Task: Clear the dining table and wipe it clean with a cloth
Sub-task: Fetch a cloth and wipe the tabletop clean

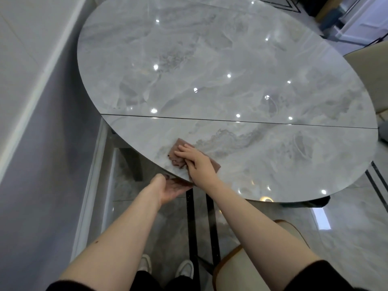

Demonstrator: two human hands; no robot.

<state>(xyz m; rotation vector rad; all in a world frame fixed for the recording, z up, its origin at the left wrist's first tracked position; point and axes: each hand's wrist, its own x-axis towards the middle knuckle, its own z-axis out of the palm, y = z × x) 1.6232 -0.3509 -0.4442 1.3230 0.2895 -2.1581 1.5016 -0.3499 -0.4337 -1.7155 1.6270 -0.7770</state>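
my right hand point(194, 162) presses the cloth point(178, 153) flat near the counter point(210, 70) edge; left hand point(171, 186) cupped wide below, likely catching crumbs next.

Both forearms are bare from the hands up to the elbows. Black sleeves point(327, 276) are pushed up to the elbows, one on each arm, showing at the bottom corners. Dark trousers point(147, 280) cover the legs. Below them are pale, whitish shoes point(184, 268) with rounded toes. No rings or watch show on the left hand point(171, 189) or the right hand point(197, 160).
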